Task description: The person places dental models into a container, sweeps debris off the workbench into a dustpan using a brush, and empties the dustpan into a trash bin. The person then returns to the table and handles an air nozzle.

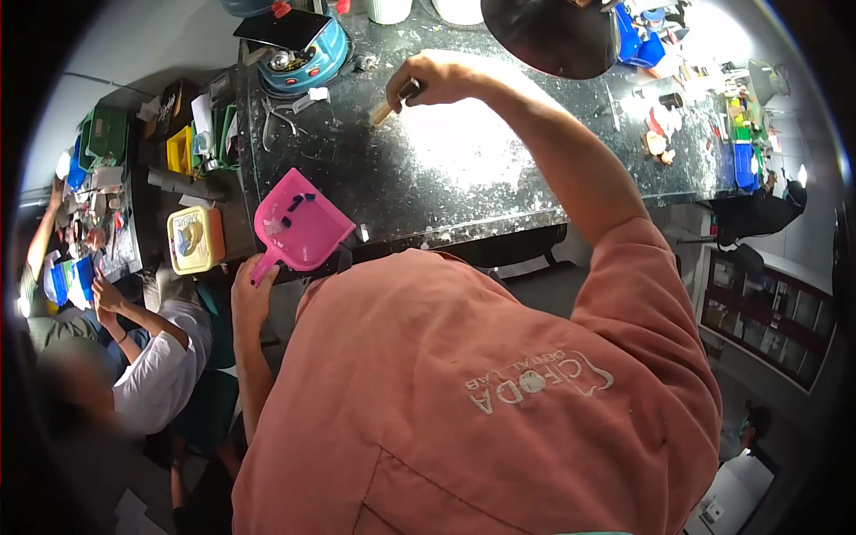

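Note:
My left hand [251, 299] grips the short handle of a pink dustpan [308, 239], its fingers closed around it. Dark blue bits [295, 203] and some pale debris lie in the pan, which is at the front left edge of the bench. Farther back, over the dark speckled worktop [357, 183], my right hand [434, 78] is closed on a small brush [382, 112] with a dark handle end and light tan bristles. The bristles point down and left, at or close to the bench surface. The brush and dustpan are well apart.
A blue round device [308, 62] and pliers [275, 120] are at the back left. A dark round lamp shade [553, 36] hangs at the back. Reddish and pale pieces [658, 134] lie to the right. A yellow tub [195, 239] and a co-worker in white [165, 361] are at left.

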The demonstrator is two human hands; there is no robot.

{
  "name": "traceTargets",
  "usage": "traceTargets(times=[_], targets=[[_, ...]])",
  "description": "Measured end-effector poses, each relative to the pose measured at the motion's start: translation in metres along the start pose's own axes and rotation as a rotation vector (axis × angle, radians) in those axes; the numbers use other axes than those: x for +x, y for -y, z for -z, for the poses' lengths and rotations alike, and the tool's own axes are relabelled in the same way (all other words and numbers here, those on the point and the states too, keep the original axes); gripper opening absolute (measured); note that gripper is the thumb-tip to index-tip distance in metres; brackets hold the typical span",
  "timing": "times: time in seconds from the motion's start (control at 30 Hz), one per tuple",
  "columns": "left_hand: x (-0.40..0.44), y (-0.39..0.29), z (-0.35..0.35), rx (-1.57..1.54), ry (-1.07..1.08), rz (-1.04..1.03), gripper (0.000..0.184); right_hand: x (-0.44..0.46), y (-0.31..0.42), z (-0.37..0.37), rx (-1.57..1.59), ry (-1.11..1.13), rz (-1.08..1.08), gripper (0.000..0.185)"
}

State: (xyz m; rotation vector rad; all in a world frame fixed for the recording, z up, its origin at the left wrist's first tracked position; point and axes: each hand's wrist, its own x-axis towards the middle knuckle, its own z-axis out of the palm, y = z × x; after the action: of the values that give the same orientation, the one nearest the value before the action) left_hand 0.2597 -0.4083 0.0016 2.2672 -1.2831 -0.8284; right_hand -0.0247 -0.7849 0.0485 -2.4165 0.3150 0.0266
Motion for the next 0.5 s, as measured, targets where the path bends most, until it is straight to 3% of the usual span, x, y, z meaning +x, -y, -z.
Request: traceTargets(times=[0.03,0.23,0.33,0.4,0.47,0.5], targets=[[-0.001,0.002,-0.002,-0.009,-0.015,0.026,0.042,0.000,0.005,0.005,0.128,-0.031,-0.003,0.020],[0.000,0.005,-0.012,-0.056,-0.019,0.033,0.041,0.049,0.012,-0.020,-0.126,-0.368,-0.005,0.016],[0.000,-0.002,-0.006,-0.065,-0.004,0.014,0.039,0.027,-0.008,-0.020,-0.192,-0.299,-0.130,0.018],[-0.001,-0.002,-0.010,-0.083,-0.023,0.007,0.039,0.008,-0.012,-0.009,-0.051,-0.488,-0.054,0.017],[0.000,-0.001,-0.012,-0.089,-0.054,-0.009,0.037,0.008,-0.013,-0.001,-0.240,-0.490,-0.357,0.016],[0.001,0.002,-0.015,-0.088,-0.053,-0.011,0.037,0.014,-0.020,-0.002,-0.227,-0.548,-0.371,0.017]])
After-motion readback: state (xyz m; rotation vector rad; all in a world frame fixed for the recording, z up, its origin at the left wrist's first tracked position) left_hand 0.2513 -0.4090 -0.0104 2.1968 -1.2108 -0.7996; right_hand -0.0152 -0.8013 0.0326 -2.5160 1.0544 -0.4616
